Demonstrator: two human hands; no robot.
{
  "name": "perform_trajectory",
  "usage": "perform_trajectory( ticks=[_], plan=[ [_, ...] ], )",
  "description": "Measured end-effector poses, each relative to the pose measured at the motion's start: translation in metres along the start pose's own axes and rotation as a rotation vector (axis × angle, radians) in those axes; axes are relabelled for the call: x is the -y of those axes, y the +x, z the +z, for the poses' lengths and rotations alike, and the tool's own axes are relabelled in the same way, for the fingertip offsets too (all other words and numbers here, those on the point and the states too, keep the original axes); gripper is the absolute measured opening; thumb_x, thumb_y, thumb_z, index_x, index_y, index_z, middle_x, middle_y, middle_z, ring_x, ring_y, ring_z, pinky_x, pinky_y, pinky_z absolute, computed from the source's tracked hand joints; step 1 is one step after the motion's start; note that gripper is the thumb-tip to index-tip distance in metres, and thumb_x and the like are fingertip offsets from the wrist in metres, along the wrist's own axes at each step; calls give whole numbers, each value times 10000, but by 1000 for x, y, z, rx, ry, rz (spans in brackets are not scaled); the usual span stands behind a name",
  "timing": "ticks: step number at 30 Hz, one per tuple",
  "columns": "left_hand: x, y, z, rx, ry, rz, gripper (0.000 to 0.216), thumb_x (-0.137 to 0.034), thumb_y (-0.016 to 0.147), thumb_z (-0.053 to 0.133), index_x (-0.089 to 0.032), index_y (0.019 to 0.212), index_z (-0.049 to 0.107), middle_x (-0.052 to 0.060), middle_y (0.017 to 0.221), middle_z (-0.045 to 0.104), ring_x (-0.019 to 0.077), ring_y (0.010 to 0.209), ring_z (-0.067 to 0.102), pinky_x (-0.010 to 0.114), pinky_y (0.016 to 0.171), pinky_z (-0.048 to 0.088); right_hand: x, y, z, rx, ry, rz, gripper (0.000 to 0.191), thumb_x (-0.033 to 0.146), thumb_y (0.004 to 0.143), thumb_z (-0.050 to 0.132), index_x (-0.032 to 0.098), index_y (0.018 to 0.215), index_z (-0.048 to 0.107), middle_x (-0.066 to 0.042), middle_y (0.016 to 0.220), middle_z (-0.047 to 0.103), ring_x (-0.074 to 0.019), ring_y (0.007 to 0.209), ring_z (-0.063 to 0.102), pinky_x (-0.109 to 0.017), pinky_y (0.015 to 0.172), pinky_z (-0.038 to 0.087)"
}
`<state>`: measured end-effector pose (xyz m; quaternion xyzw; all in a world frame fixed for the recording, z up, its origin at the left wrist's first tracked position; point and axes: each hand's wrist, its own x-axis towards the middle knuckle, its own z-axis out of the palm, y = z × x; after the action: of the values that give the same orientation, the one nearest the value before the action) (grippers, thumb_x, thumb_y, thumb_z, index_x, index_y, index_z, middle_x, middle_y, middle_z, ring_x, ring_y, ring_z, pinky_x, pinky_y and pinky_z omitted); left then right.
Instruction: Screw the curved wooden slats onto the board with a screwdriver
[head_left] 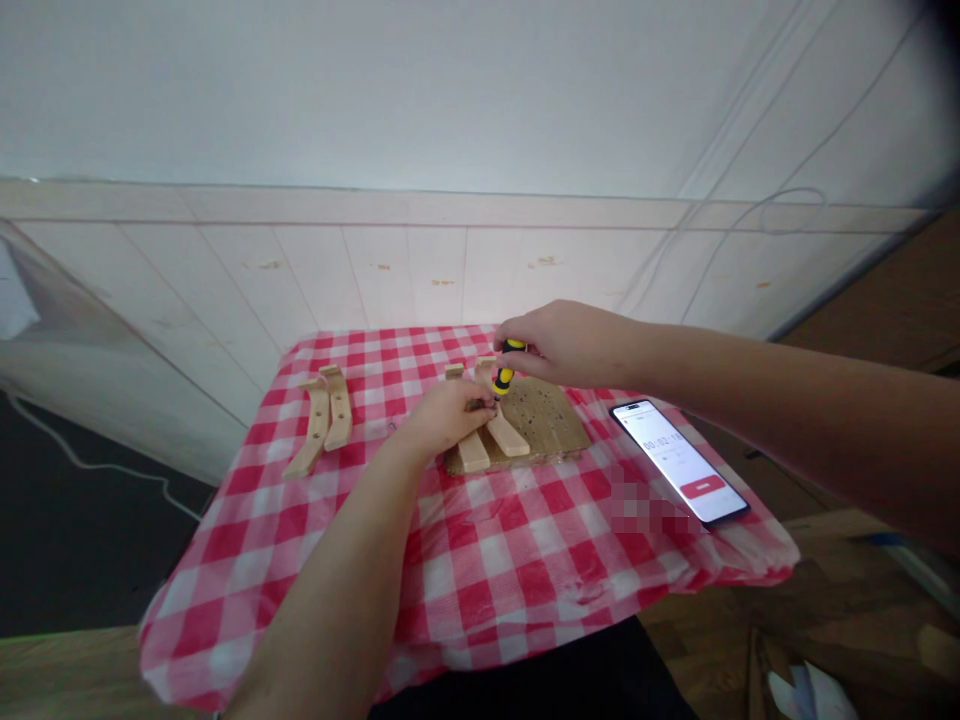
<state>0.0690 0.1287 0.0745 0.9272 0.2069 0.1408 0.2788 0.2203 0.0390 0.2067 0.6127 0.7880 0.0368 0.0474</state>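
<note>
A yellow and black screwdriver (508, 368) stands nearly upright, its handle gripped from above by my right hand (551, 340). Its tip points down at a curved wooden piece (510, 435) on a brown board with small dark holes (555, 420). My left hand (454, 410) rests over that piece, its fingers closed near the tip; whether they pinch a screw is too small to see. Another wooden piece (472, 452) lies beside it, partly under my left hand. Two more curved wooden pieces with holes, one (339, 410) beside the other (311, 430), lie to the left.
A red and white checked cloth (525, 560) covers the small table. At the right lies a phone (679, 460) with a timer on its lit screen. A white panelled wall (420, 270) stands behind the table, with a thin cable (712, 260) hanging at right.
</note>
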Motion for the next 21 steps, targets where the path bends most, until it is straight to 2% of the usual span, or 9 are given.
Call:
perform_trajectory(
  ticks=[3,7,9,11,13,15,17,19,21],
  plan=[
    [0,0,1,-18,-3,-23,173,-278,835,578,-186,887,714,21,891,725,147,788,623,242,699,454,1,2,2,6,30,-12,351,365,927,386,150,998,654,-102,884,702,-185,749,605,-284,623,363],
    [2,1,1,-16,16,-20,183,-288,846,575,-194,905,720,21,918,731,154,829,628,254,737,455,1,-4,2,-16,68,-90,340,292,893,432,135,1133,616,-131,1075,679,-200,886,615,-294,706,408],
    [2,1,2,-17,27,-7,186,-287,847,575,-199,917,722,23,939,731,158,852,629,260,752,453,2,-5,1,3,46,-78,352,297,888,441,140,1152,613,-133,1063,684,-201,872,622,-296,699,415],
    [2,1,2,-7,33,-16,194,-291,852,566,-201,921,724,23,936,731,160,844,629,265,747,448,3,-2,2,45,-43,34,372,393,908,417,154,1044,668,-124,903,706,-209,773,631,-305,643,408],
    [1,1,1,13,33,-36,201,-284,856,553,-197,907,726,22,905,731,155,805,626,262,718,443,4,5,5,32,-157,184,494,531,906,374,162,899,702,-125,770,694,-226,705,627,-316,599,391],
    [-1,0,1,31,27,-48,196,-269,852,547,-189,871,725,18,851,727,145,753,618,251,682,433,4,13,10,-24,-200,264,566,586,903,335,156,890,702,-137,772,691,-242,708,628,-321,591,384],
    [-2,0,1,28,15,-47,182,-259,842,554,-185,837,720,11,815,720,135,722,609,240,653,422,2,18,14,-55,-126,207,513,524,924,336,153,1051,667,-134,845,701,-233,735,629,-316,610,387],
    [-3,-1,0,14,-1,-45,173,-258,839,559,-188,828,717,7,814,719,132,722,607,235,645,415,-1,16,13,-45,-7,73,435,420,935,360,164,1196,596,-116,934,705,-208,771,624,-302,642,392],
    [-4,-1,-1,12,-11,-46,174,-258,843,562,-185,844,720,12,833,724,136,739,613,238,655,421,-1,10,7,-14,65,-43,397,359,934,364,188,1221,578,-96,993,701,-188,799,615,-291,668,395]
  ],
)
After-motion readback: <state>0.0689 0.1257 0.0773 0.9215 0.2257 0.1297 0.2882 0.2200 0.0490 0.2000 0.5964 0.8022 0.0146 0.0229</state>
